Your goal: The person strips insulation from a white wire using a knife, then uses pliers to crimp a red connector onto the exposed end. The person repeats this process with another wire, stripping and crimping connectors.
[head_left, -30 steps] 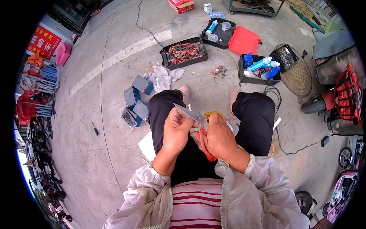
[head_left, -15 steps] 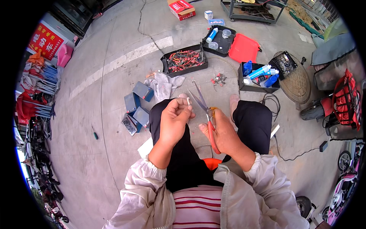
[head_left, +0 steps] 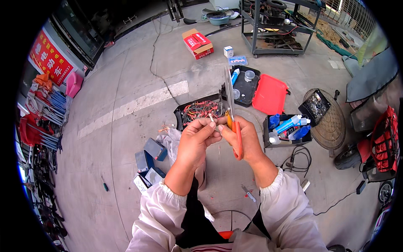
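Note:
My left hand (head_left: pixel 194 138) pinches a small white piece (head_left: pixel 211 118) between thumb and fingers; I cannot make out its kind. Close beside it, my right hand (head_left: pixel 247 138) is closed around a pair of scissors (head_left: pixel 229 93) with red-orange handles. The blades point away from me and lie almost together. My right thumb reaches toward the left fingertips, and I cannot tell whether they touch. Beyond both hands sits a black tray (head_left: pixel 179 119) full of tangled red and black wires, partly hidden by the left hand.
Blue-grey battery-like blocks (head_left: pixel 155 149) and a grey cloth (head_left: pixel 171 143) lie left of my legs. At the right stands a black box (head_left: pixel 279 140) of tubes and bottles. Farther off are an open red-lidded case (head_left: pixel 268 94), a red carton (head_left: pixel 197 43) and a metal cart (head_left: pixel 275 51).
The view has tilted up. Both hands have risen and come closer together, and the scissor blades, spread before, have closed. The white piece stays in the left fingers.

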A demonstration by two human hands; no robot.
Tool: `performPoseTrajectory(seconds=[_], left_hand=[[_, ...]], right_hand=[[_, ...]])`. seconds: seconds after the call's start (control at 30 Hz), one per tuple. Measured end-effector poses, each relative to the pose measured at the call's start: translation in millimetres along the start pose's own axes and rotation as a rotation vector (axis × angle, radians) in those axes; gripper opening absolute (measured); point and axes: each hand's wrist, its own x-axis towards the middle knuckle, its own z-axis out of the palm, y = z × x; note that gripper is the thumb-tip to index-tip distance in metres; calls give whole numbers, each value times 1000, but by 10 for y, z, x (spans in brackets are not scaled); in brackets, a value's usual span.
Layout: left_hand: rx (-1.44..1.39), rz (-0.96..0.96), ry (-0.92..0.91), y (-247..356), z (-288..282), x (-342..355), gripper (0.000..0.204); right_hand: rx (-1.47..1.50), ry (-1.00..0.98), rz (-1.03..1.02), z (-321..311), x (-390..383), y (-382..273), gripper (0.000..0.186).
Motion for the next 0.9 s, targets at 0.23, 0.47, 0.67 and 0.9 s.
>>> performPoseTrajectory(seconds=[0.23,0.47,0.67,0.9], left_hand=[[-49,-73,-37,-240,-64,663,7],[-11,-154,-87,-312,-99,910,13],[-5,-109,-108,-265,-78,975,12],[18,-74,-112,-246,-75,995,9]], right_hand=[[63,46,83,-306,496,218,11],[119,114,217,-413,662,226,13],[401,77,300,-432,745,237,16],[476,35,342,-478,780,333,19]])
